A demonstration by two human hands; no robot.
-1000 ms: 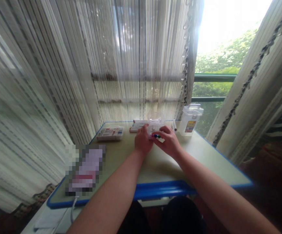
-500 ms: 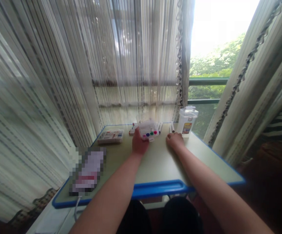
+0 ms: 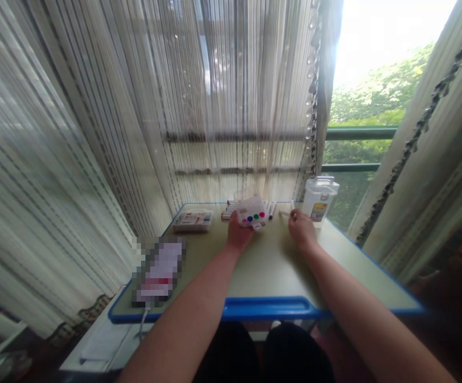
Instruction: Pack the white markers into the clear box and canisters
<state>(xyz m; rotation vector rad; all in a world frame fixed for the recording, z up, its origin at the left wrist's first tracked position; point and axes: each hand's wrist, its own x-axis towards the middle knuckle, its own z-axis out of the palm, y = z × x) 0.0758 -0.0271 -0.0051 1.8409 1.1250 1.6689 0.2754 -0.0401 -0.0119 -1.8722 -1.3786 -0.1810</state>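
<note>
My left hand [image 3: 237,234] grips a small clear plastic box [image 3: 251,209] tilted toward me, showing several coloured marker caps inside. My right hand [image 3: 301,230] rests on the table [image 3: 262,266] to the right of the box, its fingers closed round a white marker [image 3: 285,213] lying near the back edge. More markers [image 3: 228,211] lie in a row behind the box, partly hidden by it.
A tall clear lidded container [image 3: 319,198] stands at the table's back right. A flat marker case [image 3: 193,220] lies at the back left, and a pixelated flat object [image 3: 159,271] with a cable sits near the left front edge. Striped curtains hang close behind the table.
My right hand let go of the box and moved right to the white marker. My left hand tilted the box up so its coloured caps face me.
</note>
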